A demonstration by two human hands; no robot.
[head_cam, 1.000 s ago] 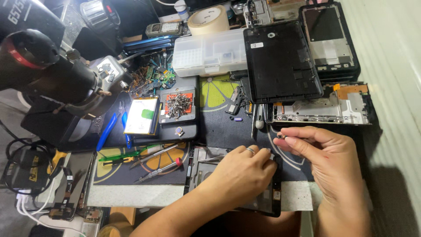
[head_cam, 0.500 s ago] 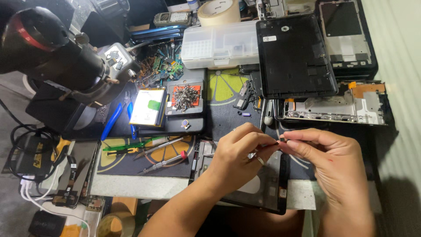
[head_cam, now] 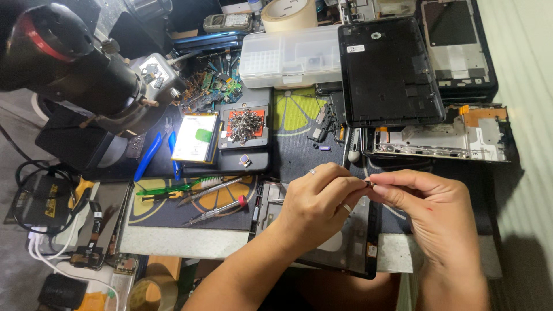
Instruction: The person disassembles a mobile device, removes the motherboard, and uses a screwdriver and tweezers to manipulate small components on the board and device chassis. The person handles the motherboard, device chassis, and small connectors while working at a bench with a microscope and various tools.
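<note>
1. Dark, tiny metal part [head_cam: 368,183] pinched between the fingertips of both hands, just right of frame centre; too small to tell what it is.
2. Left hand [head_cam: 315,203] curled, thumb and forefinger closed on the part from the 9 o'clock side; rings on two fingers.
3. Right hand [head_cam: 433,214] meets it from 3 o'clock, fingertips closed on the same part, other fingers folded under.
4. Both hands hover over an opened tablet frame [head_cam: 345,247] lying at the near edge of the surface [head_cam: 190,241], at 6 o'clock from the part.
5. At 12 o'clock: black tablet back cover [head_cam: 389,72], flat. Just beside it at 9 o'clock, a clear plastic parts box [head_cam: 291,56].
6. At 2 o'clock from the hands: silver metal mid-frame [head_cam: 438,138] with an orange strip at its top.
7. At 10 o'clock: small tray with a heap of screws [head_cam: 246,124] on red, next to a white-and-green battery pack [head_cam: 196,137].
8. At 9 o'clock: red-tipped screwdriver [head_cam: 218,211] and green tweezers [head_cam: 173,189] on a dark mat with a yellow citrus print [head_cam: 296,109].
9. Far 10 o'clock: black microscope body [head_cam: 69,63] with a red ring, tilted over the surface.
10. Tape roll [head_cam: 290,12] at the top edge, 12 o'clock.
</note>
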